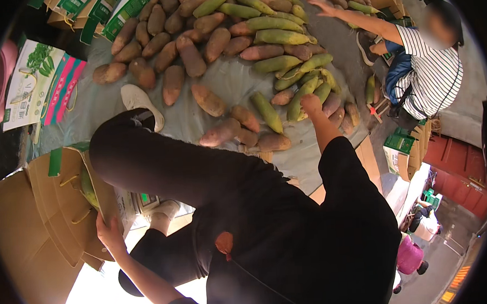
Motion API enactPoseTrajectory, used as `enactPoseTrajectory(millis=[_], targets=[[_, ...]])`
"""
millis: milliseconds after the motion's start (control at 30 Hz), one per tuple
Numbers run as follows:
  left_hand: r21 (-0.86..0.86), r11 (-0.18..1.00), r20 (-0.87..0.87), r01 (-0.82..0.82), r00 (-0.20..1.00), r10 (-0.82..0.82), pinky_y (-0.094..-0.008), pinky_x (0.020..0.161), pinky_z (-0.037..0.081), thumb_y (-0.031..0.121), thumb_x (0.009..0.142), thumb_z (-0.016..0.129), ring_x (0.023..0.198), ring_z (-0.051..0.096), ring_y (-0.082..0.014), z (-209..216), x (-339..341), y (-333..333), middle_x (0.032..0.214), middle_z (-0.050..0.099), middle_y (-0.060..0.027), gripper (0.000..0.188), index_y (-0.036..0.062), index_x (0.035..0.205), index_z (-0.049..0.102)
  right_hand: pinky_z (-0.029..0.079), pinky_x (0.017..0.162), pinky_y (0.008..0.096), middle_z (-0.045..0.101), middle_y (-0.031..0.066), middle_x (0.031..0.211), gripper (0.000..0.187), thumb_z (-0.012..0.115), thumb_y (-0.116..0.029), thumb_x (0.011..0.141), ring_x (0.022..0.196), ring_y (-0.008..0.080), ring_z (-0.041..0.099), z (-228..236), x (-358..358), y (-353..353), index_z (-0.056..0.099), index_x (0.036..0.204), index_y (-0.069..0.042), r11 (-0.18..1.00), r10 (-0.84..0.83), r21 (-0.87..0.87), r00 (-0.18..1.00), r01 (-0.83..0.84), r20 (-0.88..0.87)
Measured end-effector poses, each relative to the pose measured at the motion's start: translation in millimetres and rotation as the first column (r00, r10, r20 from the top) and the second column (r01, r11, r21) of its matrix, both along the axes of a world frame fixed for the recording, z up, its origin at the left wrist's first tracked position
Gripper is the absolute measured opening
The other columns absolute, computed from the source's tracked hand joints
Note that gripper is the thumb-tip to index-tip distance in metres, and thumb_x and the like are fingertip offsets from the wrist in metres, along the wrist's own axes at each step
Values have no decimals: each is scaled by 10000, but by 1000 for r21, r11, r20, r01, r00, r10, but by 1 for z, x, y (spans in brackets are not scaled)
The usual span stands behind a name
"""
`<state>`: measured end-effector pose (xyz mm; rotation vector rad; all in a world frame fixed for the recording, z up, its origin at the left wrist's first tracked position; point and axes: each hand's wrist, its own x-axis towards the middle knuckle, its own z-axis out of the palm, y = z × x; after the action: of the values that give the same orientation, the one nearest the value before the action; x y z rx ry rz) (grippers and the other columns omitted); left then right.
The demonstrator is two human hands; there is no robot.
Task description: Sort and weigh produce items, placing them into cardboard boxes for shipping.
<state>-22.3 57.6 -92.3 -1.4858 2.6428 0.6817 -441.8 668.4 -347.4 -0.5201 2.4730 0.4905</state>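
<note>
Both hands are working well apart. Over on the left, the left hand (109,231) is gripping the near edge of a brown cardboard box (65,211), fingers wrapped over the flap and clamped on it; a green fruit (89,188) is already lying inside, just showing at the opening. Far to the right, the right hand (310,103) is reaching down onto a heap of produce spread on a grey sheet (234,83). It is resting on top of a long green fruit (301,99) at the near edge of the pile, though I cannot tell whether the fingers are closing round it or merely touching it.

Brown tubers (208,100) are lying to the left of that hand, and more green fruits (281,37) are stretching away to the far side. I judge the long fruit to be firm, fairly heavy and smooth-skinned, so it is probably best taken round its thick middle with the whole hand, since a hold at the tapered tip is likely to slip. The box looks light and stiff but its flaps will bend, so holding the edge near a corner is the safer choice.

At the far right, another person in a striped shirt (434,67) is reaching across the pile with one hand (321,5). A white shoe (140,102) is planted on the sheet.
</note>
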Motion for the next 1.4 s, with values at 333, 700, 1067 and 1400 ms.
enactPoseTrajectory(millis=[333, 700, 1067, 1400], targets=[[39, 999, -17, -19, 1000, 20, -368, 849, 442, 62, 793, 578, 948, 596, -306, 4, -3, 9, 1039, 618, -187, 390, -11, 1174, 538, 524, 516, 347, 638, 144, 696, 219, 484, -207, 819, 530, 237, 648, -18, 106, -91, 638, 838, -52, 741, -495, -303, 793, 599, 356], [58, 997, -51, -58, 997, 61, -369, 831, 445, 67, 798, 581, 904, 604, -286, -1, -8, 10, 997, 631, -183, 360, -31, 1142, 543, 461, 855, 394, 623, 206, 1015, 337, 554, -276, 774, 996, 326, 587, 2, 70, -47, 630, 988, -26, 637, -697, -370, 710, 676, 97], [65, 996, -15, -65, 998, 66, -376, 817, 456, 53, 801, 561, 915, 614, -294, -1, -10, 12, 985, 631, -188, 341, -20, 1134, 555, 459, 841, 412, 626, 229, 990, 381, 639, -276, 739, 978, 351, 589, 27, 86, -59, 600, 975, 20, 373, -914, -421, 406, 827, -14], [-4, 997, 39, -83, 996, 83, -377, 811, 453, 106, 800, 585, 897, 618, -303, 5, -9, 9, 966, 640, -189, 319, -13, 1096, 585, 456, 861, 412, 620, 181, 1028, 380, 653, -223, 726, 986, 336, 581, 1, 92, -105, 580, 1049, -36, 635, -647, -477, 756, 608, 102]])
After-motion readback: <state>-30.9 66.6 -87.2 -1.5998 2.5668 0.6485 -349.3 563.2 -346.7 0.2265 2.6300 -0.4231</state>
